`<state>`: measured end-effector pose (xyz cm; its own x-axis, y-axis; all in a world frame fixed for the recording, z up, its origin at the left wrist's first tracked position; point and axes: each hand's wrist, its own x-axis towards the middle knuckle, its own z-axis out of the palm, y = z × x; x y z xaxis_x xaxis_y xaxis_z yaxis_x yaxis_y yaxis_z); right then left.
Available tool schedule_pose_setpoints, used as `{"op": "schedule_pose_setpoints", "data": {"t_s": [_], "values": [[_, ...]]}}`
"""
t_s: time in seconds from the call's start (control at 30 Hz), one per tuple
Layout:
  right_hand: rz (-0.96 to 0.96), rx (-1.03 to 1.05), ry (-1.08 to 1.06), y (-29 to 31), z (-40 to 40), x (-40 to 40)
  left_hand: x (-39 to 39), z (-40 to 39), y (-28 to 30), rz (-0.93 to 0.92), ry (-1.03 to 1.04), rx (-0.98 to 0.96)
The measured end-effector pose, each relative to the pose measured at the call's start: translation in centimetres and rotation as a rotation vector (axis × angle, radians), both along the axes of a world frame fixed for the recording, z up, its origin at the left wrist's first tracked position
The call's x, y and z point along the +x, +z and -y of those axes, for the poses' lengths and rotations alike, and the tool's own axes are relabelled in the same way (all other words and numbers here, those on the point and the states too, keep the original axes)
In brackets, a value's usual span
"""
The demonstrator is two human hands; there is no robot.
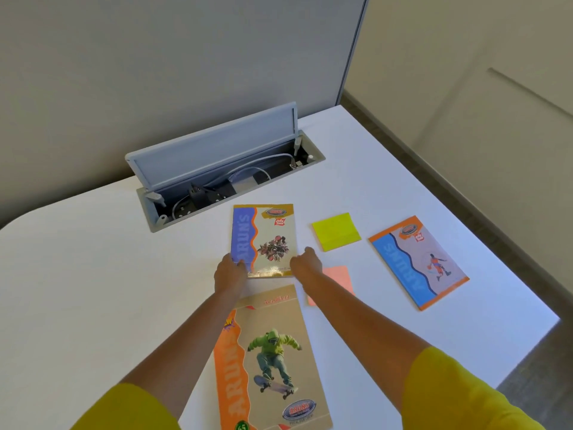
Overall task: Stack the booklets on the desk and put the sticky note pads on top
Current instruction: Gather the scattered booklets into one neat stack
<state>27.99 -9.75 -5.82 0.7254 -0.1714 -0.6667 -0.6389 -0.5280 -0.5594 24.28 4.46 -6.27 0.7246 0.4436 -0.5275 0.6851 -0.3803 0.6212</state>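
Both hands grip the near corners of a flower-printed booklet.
The left hand (pixel 228 272) and right hand (pixel 305 264) pinch the purple-banded paper booklet (pixel 263 240) lying on the white surface (pixel 93 290). Beneath the forearms lies an orange skateboarder booklet (pixel 273 361). Right of the hands sit a yellow-green sticky pad (pixel 336 231), a pink sticky pad (pixel 339 279), then a blue-banded basketball booklet (pixel 418 262).

the skater booklet (pixel 273 361) runs off the bottom edge, so its lower corner is gone, and the left forearm covers its top left. pink sticky pad (pixel 336 276) is half under the right arm. small print on the flower booklet (pixel 263 240) is too blurry to read
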Motion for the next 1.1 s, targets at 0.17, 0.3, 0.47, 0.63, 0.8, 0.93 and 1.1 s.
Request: {"op": "schedule_pose_setpoints", "data": {"t_s": [0.17,0.3,0.47,0.63,0.8,0.93,1.1], "values": [[0.008,0.194,-0.122,0.9,-0.5,0.9,1.4,-1.6,0.5,0.017,0.179,-0.239],[0.141,0.226,-0.019,3.1,-0.9,-0.7,-0.6,-1.7,1.7,0.044,0.087,-0.085],[0.203,0.091,0.189,2.5,0.8,-10.2,-11.0,1.1,1.3,0.009,0.111,0.006],[0.295,-0.003,0.173,-0.4,3.4,-20.0,-20.3,3.0,0.1,0.009,0.075,0.029],[0.248,-0.106,0.256,-2.3,4.8,-25.0,-25.0,3.4,-0.7,-0.173,-0.01,0.09],[0.277,-0.221,0.339,-2.8,5.5,-25.9,-26.0,4.1,-0.6,-0.231,-0.032,0.047],[0.247,-0.392,0.393,-2.7,5.7,-26.1,-26.0,4.5,-0.5,-0.215,-0.056,0.081]]}}
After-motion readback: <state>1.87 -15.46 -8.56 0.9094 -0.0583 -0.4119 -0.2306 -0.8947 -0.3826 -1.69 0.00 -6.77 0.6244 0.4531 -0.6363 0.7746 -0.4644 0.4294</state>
